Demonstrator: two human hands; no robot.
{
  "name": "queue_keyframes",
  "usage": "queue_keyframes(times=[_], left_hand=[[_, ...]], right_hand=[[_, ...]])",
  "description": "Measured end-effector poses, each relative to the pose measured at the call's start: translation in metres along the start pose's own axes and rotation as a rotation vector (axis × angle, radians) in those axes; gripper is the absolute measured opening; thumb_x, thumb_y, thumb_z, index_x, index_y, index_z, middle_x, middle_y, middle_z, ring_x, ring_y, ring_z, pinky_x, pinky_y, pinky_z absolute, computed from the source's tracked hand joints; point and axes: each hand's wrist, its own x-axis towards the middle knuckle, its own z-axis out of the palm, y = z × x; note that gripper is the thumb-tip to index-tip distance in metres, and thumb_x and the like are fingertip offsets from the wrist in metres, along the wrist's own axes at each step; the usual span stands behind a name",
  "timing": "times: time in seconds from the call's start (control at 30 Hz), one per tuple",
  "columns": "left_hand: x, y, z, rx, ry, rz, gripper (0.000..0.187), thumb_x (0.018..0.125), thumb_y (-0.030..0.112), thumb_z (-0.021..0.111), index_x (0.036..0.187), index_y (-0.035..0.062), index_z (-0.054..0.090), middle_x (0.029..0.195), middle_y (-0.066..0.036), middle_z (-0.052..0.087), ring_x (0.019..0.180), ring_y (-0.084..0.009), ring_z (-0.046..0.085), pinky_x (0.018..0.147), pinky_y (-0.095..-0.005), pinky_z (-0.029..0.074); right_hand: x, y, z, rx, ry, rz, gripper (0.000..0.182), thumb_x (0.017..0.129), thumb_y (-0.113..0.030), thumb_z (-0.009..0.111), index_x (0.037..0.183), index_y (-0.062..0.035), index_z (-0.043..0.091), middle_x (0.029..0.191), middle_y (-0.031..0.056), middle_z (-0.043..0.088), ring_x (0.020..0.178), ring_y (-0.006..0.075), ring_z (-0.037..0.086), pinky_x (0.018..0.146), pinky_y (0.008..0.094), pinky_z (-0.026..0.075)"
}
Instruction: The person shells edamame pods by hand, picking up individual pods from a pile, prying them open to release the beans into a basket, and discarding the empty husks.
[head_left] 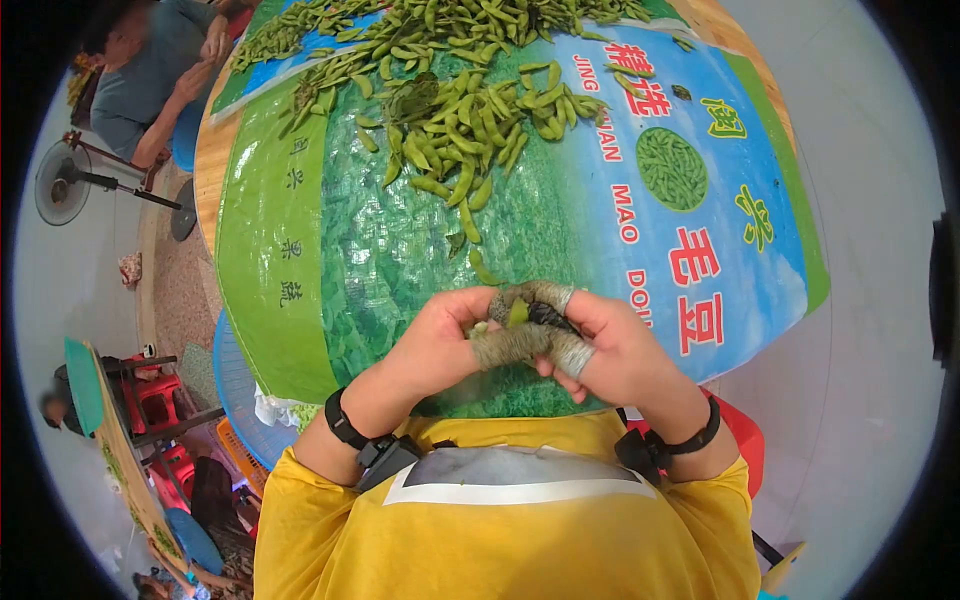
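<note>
My left hand (445,335) and my right hand (625,350) meet over the near edge of the printed sheet. Tape or cord is wound around several fingers and the thumbs. Between the closed fingertips shows a green edamame pod (518,312), partly hidden by them. Something dark, whose kind I cannot make out, lies beside it near the right fingers. Just beyond my hands a loose pod (483,268) rests on the sheet. Farther back spreads a heap of edamame pods (465,120) with a few dark, withered leaves among them.
Under the pods, a green and blue printed sheet (400,230) covers the wooden table (208,160). A blue basket (235,385) stands at the left, below table height. Another person (150,85) sits at the far left, near a fan (65,180). Red stools (160,400) stand by a second table.
</note>
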Motion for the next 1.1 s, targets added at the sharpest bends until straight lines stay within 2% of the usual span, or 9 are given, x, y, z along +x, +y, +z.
queue_keyframes(times=[0.1, 0.23, 0.33, 0.43, 0.73, 0.83, 0.93, 1.03, 1.1], left_hand=[[0.001, 0.000, -0.002, 0.132, 0.052, -0.053, 0.018, 0.087, 0.014, 0.059, 0.099, 0.0014, 0.062, 0.081, -0.002, 0.065, 0.072, -0.0075, 0.057, 0.068, -0.0219, 0.046], [-0.002, -0.001, 0.001, 0.187, 0.096, 0.053, 0.020, 0.088, 0.016, 0.057, 0.101, 0.0013, 0.061, 0.077, 0.000, 0.062, 0.068, -0.0053, 0.055, 0.061, -0.0207, 0.044], [-0.007, -0.005, -0.004, 0.194, 0.083, -0.060, 0.022, 0.091, 0.018, 0.051, 0.103, 0.0022, 0.060, 0.070, 0.001, 0.058, 0.062, -0.0041, 0.051, 0.054, -0.0192, 0.040], [-0.006, -0.009, 0.001, -0.038, 0.132, -0.181, 0.024, 0.092, 0.021, 0.047, 0.104, 0.0038, 0.059, 0.067, 0.003, 0.053, 0.056, -0.0036, 0.046, 0.048, -0.0177, 0.033], [-0.006, -0.008, -0.002, -0.630, 0.046, -0.239, 0.018, 0.090, 0.017, 0.044, 0.095, 0.0045, 0.056, 0.068, 0.001, 0.052, 0.050, -0.0024, 0.035, 0.044, -0.0174, 0.023], [-0.007, -0.006, -0.002, -0.551, 0.020, -0.168, 0.019, 0.091, 0.014, 0.043, 0.100, 0.0040, 0.056, 0.072, 0.001, 0.053, 0.049, -0.0024, 0.034, 0.044, -0.0176, 0.023], [-0.008, -0.004, -0.002, -0.367, 0.141, -0.145, 0.021, 0.090, 0.010, 0.043, 0.106, 0.0040, 0.055, 0.076, 0.000, 0.055, 0.051, -0.0020, 0.035, 0.046, -0.0164, 0.025], [-0.007, -0.005, 0.005, -0.154, 0.152, -0.100, 0.024, 0.088, 0.004, 0.045, 0.111, 0.0031, 0.053, 0.081, -0.002, 0.056, 0.060, -0.0036, 0.043, 0.053, -0.0169, 0.035], [-0.005, -0.009, 0.013, 0.075, 0.127, 0.035, 0.027, 0.082, -0.005, 0.044, 0.107, 0.0020, 0.052, 0.085, -0.003, 0.056, 0.072, -0.0072, 0.051, 0.066, -0.0208, 0.043]], right_hand=[[-0.005, 0.003, 0.010, -0.443, 0.115, -0.300, 0.039, 0.085, 0.001, 0.043, 0.123, -0.0082, 0.050, 0.070, -0.0028, 0.055, 0.051, 0.0029, 0.046, 0.046, 0.0177, 0.039], [-0.002, 0.006, 0.008, -0.304, 0.075, -0.270, 0.037, 0.086, 0.000, 0.044, 0.122, -0.0081, 0.050, 0.071, -0.0025, 0.055, 0.050, 0.0031, 0.045, 0.046, 0.0177, 0.038], [0.001, 0.008, 0.005, -0.233, 0.085, -0.201, 0.035, 0.087, -0.001, 0.046, 0.121, -0.0071, 0.049, 0.071, -0.0017, 0.054, 0.049, 0.0036, 0.045, 0.044, 0.0178, 0.038], [0.001, 0.007, 0.004, -0.101, 0.083, -0.062, 0.036, 0.083, -0.002, 0.048, 0.118, -0.0101, 0.052, 0.075, -0.0021, 0.055, 0.057, 0.0045, 0.049, 0.049, 0.0194, 0.041], [-0.004, 0.012, 0.009, 0.053, 0.186, -0.220, 0.033, 0.090, -0.004, 0.045, 0.123, -0.0036, 0.046, 0.070, 0.0010, 0.054, 0.047, 0.0045, 0.045, 0.041, 0.0178, 0.038], [-0.009, 0.012, 0.004, 0.112, 0.189, -0.180, 0.040, 0.085, 0.000, 0.047, 0.125, -0.0059, 0.046, 0.073, 0.0003, 0.054, 0.049, 0.0051, 0.045, 0.042, 0.0190, 0.038], [-0.014, 0.010, 0.004, 0.064, 0.286, -0.230, 0.032, 0.089, -0.004, 0.047, 0.121, -0.0031, 0.047, 0.068, 0.0014, 0.054, 0.045, 0.0038, 0.043, 0.042, 0.0172, 0.037], [-0.011, 0.018, 0.003, -0.282, 0.498, -0.288, 0.030, 0.086, -0.007, 0.054, 0.116, -0.0023, 0.050, 0.069, 0.0013, 0.055, 0.045, 0.0032, 0.044, 0.042, 0.0174, 0.036], [-0.004, 0.026, 0.003, -0.373, 0.411, -0.264, 0.025, 0.080, -0.008, 0.060, 0.104, -0.0020, 0.057, 0.080, 0.0023, 0.061, 0.073, 0.0063, 0.053, 0.063, 0.0232, 0.045]])
